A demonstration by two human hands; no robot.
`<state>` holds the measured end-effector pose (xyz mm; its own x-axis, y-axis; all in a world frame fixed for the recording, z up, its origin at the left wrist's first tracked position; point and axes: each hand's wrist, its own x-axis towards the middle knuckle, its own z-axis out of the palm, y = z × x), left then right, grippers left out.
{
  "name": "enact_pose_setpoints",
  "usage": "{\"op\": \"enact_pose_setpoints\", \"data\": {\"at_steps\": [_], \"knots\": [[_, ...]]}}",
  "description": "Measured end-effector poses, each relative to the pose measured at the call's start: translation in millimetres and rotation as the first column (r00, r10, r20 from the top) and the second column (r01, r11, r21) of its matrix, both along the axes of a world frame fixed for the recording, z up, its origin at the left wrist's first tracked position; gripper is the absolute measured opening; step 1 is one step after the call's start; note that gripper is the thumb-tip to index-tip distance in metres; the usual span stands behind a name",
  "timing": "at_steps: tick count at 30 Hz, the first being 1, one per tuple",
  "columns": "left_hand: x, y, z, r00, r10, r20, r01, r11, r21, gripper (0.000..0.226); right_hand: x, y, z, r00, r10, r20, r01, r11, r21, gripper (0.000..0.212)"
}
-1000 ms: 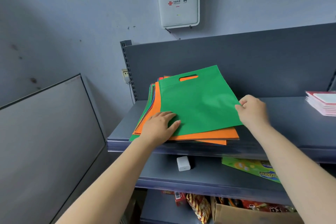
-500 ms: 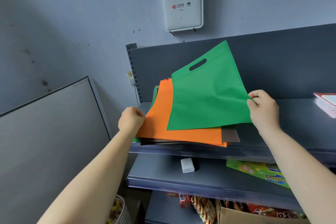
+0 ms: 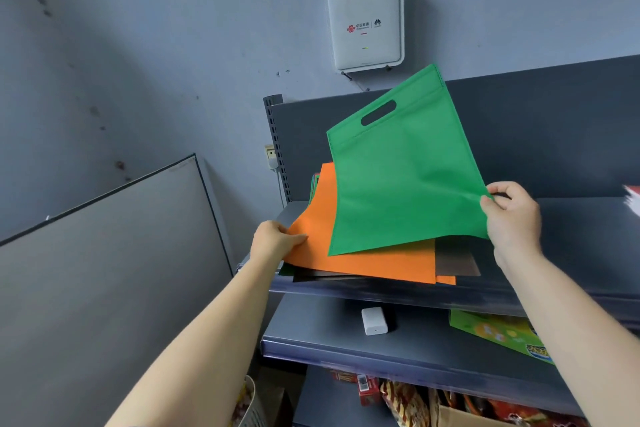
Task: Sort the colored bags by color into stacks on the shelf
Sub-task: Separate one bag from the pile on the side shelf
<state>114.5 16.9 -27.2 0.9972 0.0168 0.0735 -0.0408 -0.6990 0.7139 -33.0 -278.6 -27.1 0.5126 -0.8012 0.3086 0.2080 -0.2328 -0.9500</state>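
A green bag (image 3: 401,180) with a cut-out handle is lifted and tilted above the pile, and my right hand (image 3: 512,215) pinches its lower right corner. Under it lies an orange bag (image 3: 363,262) on top of a mixed pile with brown, dark and further orange and green edges showing. My left hand (image 3: 275,241) grips the orange bag's left corner at the pile's left side. The pile rests on the grey upper shelf (image 3: 571,225).
A white wall box (image 3: 365,26) hangs above the shelf's back panel. At the far right edge of the upper shelf is a blurred red-and-white stack (image 3: 633,199). The lower shelf holds a small white charger (image 3: 374,321) and a green printed pack (image 3: 502,334). A grey panel (image 3: 104,270) leans at left.
My right hand has raised the green bag off the pile and tilted it up. My left hand moved from lying flat on the pile to gripping the orange bag's left corner.
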Motion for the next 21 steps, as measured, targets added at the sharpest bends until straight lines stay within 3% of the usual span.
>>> {"op": "enact_pose_setpoints", "data": {"at_steps": [4,9,14,21], "knots": [[-7.3,11.1,15.8,0.98,-0.02,0.198,0.023,1.0,-0.012,0.014,0.1,14.3,1.3,0.999,0.049,0.014,-0.05,0.998,0.049,0.019],[-25.7,52.7,52.1,0.888,0.07,0.455,-0.018,0.993,-0.118,0.008,8.0,53.7,12.6,0.986,0.149,0.077,-0.158,0.98,0.124,0.026],[-58.1,117.4,80.0,0.818,0.219,0.532,-0.061,0.952,-0.298,0.013,18.7,119.8,25.3,0.936,0.3,0.186,-0.336,0.919,0.205,0.028],[-140.5,241.6,91.9,0.645,0.511,0.568,-0.231,0.839,-0.493,0.024,29.1,253.8,33.1,0.766,0.558,0.319,-0.642,0.693,0.33,0.024]]}}
